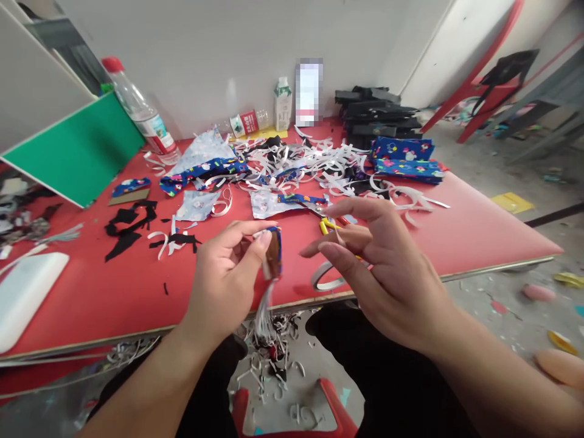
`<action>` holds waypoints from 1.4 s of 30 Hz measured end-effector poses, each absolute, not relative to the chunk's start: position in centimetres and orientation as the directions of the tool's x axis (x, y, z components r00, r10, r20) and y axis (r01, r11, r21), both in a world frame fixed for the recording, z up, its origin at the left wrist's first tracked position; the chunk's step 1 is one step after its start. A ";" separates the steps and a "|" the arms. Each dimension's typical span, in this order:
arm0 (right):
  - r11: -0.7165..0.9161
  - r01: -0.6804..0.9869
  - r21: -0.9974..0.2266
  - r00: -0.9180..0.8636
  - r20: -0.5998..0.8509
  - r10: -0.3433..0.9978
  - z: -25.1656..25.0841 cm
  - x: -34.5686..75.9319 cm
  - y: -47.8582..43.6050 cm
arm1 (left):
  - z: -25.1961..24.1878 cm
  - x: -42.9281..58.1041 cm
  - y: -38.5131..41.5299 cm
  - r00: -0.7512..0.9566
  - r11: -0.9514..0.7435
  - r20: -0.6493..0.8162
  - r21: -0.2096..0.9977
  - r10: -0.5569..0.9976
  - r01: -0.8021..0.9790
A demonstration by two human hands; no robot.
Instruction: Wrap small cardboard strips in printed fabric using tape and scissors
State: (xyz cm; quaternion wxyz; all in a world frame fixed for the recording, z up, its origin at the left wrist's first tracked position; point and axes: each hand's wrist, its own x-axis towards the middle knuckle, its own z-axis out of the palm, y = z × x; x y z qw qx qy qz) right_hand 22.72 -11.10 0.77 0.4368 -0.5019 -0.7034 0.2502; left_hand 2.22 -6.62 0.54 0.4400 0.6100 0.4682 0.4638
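My left hand (228,267) pinches a small folded piece of fabric (274,252) between thumb and fingers. The piece has a brown face and a blue patterned edge, and a bundle of silvery strands (263,313) hangs below it past the table edge. To the right, my right hand (383,261) hovers with its fingers apart; a pale sliver near the thumb is too small to make out. Beneath it lie yellow-handled scissors (325,226), partly covered by the fingers. A roll of white tape (322,280) rests by the front edge, half hidden by the right hand.
White and black scraps (301,158) heap across the red table (137,292). Blue patterned fabric pieces (406,161) and black pieces (378,112) are stacked at the right. Bottles (152,125), a carton-like bottle (283,103) and a phone (309,91) line the back wall.
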 end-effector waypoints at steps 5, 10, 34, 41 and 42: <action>0.483 0.604 -0.634 -0.106 0.537 0.837 1.6 22.5 -10.9 | -0.4 2.7 -6.5 0.108 -0.041 0.036 0.998 0.994 0.040; 0.342 0.445 -0.828 -0.122 0.323 0.939 1.6 21.4 -10.8 | -0.9 3.7 -7.7 0.208 0.039 -0.022 0.996 0.978 -0.076; 0.249 0.285 -0.926 -0.223 0.188 0.956 1.9 21.4 -11.5 | -0.6 4.7 -8.5 0.313 0.121 -0.046 0.966 0.949 -0.226; 0.237 0.369 -0.899 -0.169 0.186 0.968 1.7 21.5 -10.9 | -0.2 4.8 -9.2 0.317 0.023 0.036 0.983 0.948 -0.182; 0.233 0.390 -0.891 -0.161 0.183 0.970 1.7 21.5 -10.9 | -0.2 4.8 -9.2 0.312 0.022 0.036 0.983 0.949 -0.180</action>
